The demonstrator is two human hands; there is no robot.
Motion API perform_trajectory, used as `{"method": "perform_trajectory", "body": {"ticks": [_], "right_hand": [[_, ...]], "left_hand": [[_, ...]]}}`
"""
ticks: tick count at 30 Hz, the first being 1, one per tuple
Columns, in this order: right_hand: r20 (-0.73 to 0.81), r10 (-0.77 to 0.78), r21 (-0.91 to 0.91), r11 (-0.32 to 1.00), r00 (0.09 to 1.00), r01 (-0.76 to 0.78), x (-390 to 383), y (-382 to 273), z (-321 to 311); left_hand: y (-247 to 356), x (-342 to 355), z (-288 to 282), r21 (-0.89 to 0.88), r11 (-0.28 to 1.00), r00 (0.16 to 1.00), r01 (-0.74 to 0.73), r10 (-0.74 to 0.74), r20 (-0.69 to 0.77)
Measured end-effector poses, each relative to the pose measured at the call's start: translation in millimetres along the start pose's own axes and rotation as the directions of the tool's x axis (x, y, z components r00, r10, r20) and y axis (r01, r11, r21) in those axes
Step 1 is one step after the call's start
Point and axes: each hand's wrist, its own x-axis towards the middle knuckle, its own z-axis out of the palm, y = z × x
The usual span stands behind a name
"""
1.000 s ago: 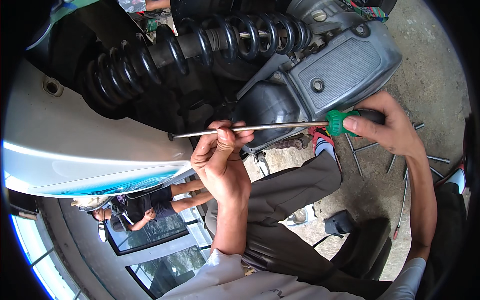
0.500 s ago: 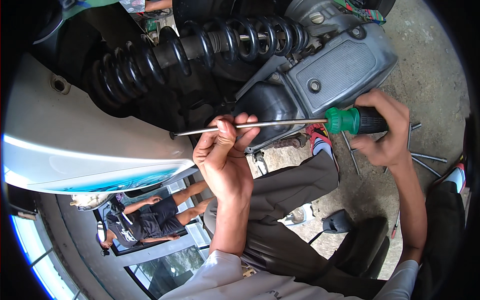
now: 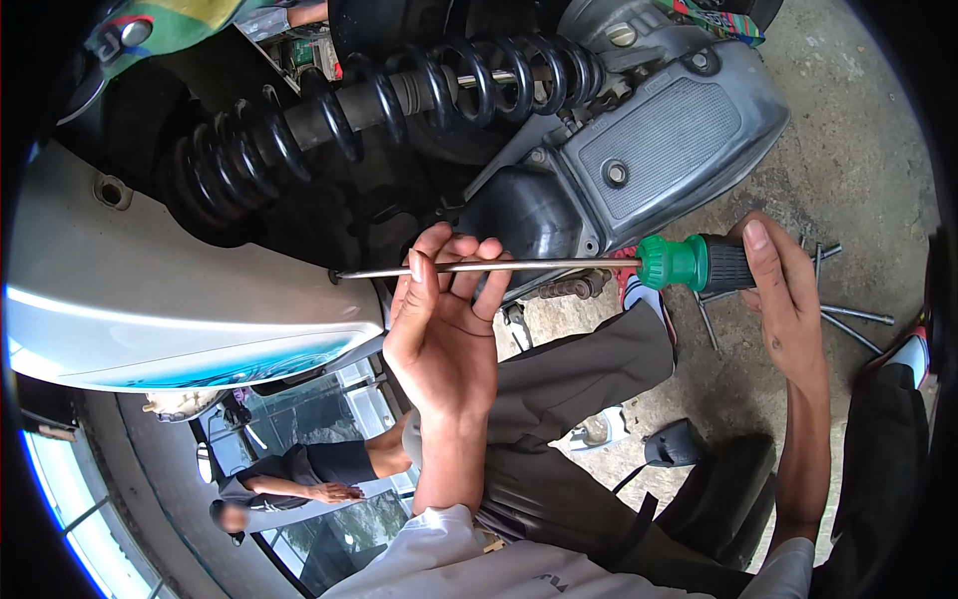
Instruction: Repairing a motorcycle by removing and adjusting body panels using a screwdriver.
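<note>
A long screwdriver (image 3: 574,265) with a green and black handle lies across the middle of the view. Its tip meets a dark screw or hole (image 3: 334,277) at the edge of a white body panel (image 3: 180,270). My right hand (image 3: 786,299) grips the end of the handle, thumb along its side. My left hand (image 3: 444,344), palm up, steadies the metal shaft lightly between thumb and fingers near the tip. Above the shaft are a black coil spring (image 3: 379,100) and a grey ribbed engine cover (image 3: 664,150) of a motorbike.
Metal T-shaped wrenches (image 3: 858,316) lie on the concrete floor (image 3: 848,130) beyond my right hand. A small black part (image 3: 675,442) rests near my legs. Another person (image 3: 299,474) is at the lower left, by windows. A colourful cloth (image 3: 175,30) hangs at the upper left.
My right hand has rolled around the handle and its thumb now shows along the side. My left fingers have loosened slightly on the shaft. The person behind has shifted posture.
</note>
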Motion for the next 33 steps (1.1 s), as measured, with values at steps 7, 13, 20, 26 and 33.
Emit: {"method": "perform_trajectory", "body": {"ticks": [7, 13, 20, 26, 33], "right_hand": [[-0.046, -0.478, 0.139, 0.866, 0.877, 0.480, 9.7, 2.9, 10.7], [-0.104, 0.316, -0.037, 0.946, 0.943, -0.321, 9.0, -18.2, 8.7], [0.018, -0.199, 0.295, 0.937, 0.980, 0.185, 8.0, -4.5, 4.5], [-0.236, 0.254, -0.067, 0.959, 0.938, -0.276, 8.9, -9.1, 10.5], [-0.097, -0.177, 0.162, 0.968, 0.979, 0.191, 3.7, -3.3, 14.0]], "left_hand": [[-10.9, 0.0, -0.2, 0.070, 0.996, 0.996, 0.048, -0.042, -0.078], [-17.1, 0.3, -12.1, 0.263, 0.942, 0.977, -0.208, 0.212, 0.013], [-8.2, -0.1, -0.3, 0.007, 1.000, 1.000, 0.022, -0.022, 0.001], [-9.2, 3.2, -10.7, 0.240, 0.966, 0.992, -0.097, 0.113, -0.050], [-12.0, 4.0, 3.4, -0.056, 0.995, 0.992, 0.086, -0.081, 0.092]]}}
